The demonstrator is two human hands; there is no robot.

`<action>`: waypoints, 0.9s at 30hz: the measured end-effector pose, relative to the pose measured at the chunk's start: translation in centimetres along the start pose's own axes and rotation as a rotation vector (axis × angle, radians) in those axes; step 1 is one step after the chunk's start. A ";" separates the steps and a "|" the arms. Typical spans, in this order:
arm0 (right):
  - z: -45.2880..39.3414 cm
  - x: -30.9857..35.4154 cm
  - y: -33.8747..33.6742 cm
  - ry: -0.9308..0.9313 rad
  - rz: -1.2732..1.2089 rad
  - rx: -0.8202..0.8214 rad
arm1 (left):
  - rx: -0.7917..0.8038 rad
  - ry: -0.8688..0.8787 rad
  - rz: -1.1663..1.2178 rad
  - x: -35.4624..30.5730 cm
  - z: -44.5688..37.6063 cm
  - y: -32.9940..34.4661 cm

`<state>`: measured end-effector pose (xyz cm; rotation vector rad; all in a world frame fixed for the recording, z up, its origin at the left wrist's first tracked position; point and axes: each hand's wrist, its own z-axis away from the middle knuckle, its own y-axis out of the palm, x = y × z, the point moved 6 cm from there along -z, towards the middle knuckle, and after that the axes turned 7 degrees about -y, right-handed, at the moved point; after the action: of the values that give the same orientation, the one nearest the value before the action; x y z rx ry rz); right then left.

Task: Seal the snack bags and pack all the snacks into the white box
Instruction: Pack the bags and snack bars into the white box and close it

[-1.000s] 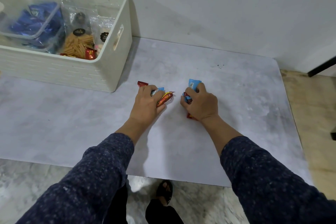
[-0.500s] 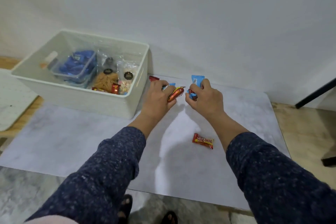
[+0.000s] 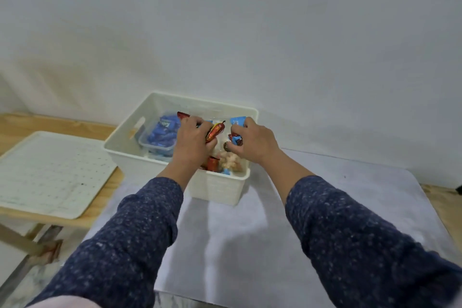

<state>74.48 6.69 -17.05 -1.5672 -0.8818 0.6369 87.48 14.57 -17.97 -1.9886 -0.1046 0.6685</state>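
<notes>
Both hands hover over the white box [image 3: 220, 189], the left hand [image 3: 193, 144] clutching red and orange wrapped snacks [image 3: 214, 130], the right hand [image 3: 257, 142] clutching blue ones [image 3: 237, 121]. Inside the box already lie a clear tub of blue packets [image 3: 161, 136] and bagged snacks, so packing looks nearly finished; these handfuls are not yet dropped.

Both hands over the white box [image 3: 220, 189], which sits on grey tabletop [image 3: 250, 245]. Left hand [image 3: 193, 141] grips red-orange wrapped snacks [image 3: 215, 130]; right hand [image 3: 255, 142] grips blue wrapped snacks [image 3: 237, 121]. Inside box: clear tub w/ blue packets [image 3: 161, 136] at far-left, red packet [image 3: 212, 163] & pale snack bag [image 3: 231, 161] by near wall. White perforated lid [image 3: 47, 175] left of box.
</notes>
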 end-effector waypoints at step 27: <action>6.8 -4.5 2.1 0.341 -0.146 0.116 | 0.565 0.126 -0.112 -4.3 4.7 6.6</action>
<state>66.83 6.77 -20.68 -1.4380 -0.6814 0.2985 80.15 13.50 -23.43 -1.4626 0.0462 0.4366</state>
